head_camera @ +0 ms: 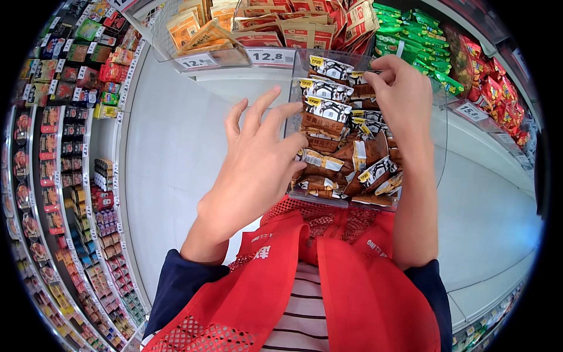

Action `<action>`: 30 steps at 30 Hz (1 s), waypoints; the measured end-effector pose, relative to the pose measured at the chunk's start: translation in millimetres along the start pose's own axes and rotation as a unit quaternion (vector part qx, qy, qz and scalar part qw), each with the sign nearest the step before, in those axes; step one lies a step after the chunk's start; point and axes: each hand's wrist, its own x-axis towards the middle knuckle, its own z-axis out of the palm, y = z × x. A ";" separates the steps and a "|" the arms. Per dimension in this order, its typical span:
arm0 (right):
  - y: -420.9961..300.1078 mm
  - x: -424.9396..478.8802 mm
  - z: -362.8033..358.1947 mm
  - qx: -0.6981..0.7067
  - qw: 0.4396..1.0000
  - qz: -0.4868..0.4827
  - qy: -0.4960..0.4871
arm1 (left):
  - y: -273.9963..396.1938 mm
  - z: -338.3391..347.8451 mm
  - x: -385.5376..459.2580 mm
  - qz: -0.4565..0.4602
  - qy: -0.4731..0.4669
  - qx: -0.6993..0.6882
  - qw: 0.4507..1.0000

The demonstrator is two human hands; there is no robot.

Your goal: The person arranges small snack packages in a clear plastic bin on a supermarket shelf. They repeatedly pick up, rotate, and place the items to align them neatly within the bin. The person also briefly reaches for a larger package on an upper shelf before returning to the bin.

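A clear plastic bin (pixel 321 200) full of small brown, white and yellow snack packets stands against the front of the red vest. At the bin's left side is my left hand (pixel 264 145), fingers spread, its thumb and lower fingertips by the packets at the edge; it holds nothing that I can see. My right hand (pixel 398 88) reaches over the bin's far right part, thumb and forefinger bent close together at a brown and white packet (pixel 363 86). Whether they pinch it is not clear. On the left of the bin, several packets (pixel 325 116) lie in an overlapping column, faces up.
Beyond the bin, a shelf carries clear trays of orange packets (pixel 193 28), red and cream packets (pixel 308 33), green packets (pixel 413 39) and red packets (pixel 497 92). Price tags (pixel 270 57) line its edge. Tall snack shelves (pixel 88 132) stand at the left, across the pale floor (pixel 176 154).
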 end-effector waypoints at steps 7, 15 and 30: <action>-11.3 -41.2 -15.2 0.108 0.994 -0.025 -0.021 | 6.0 10.2 -10.5 -0.003 -0.013 0.073 0.997; -17.6 -80.5 -7.5 -0.023 0.968 -0.138 -0.208 | 9.2 14.9 -7.7 -0.021 -0.003 0.095 0.995; -5.9 -81.2 -23.0 0.171 0.958 0.025 -0.231 | -11.8 35.7 57.4 0.091 0.112 0.053 0.988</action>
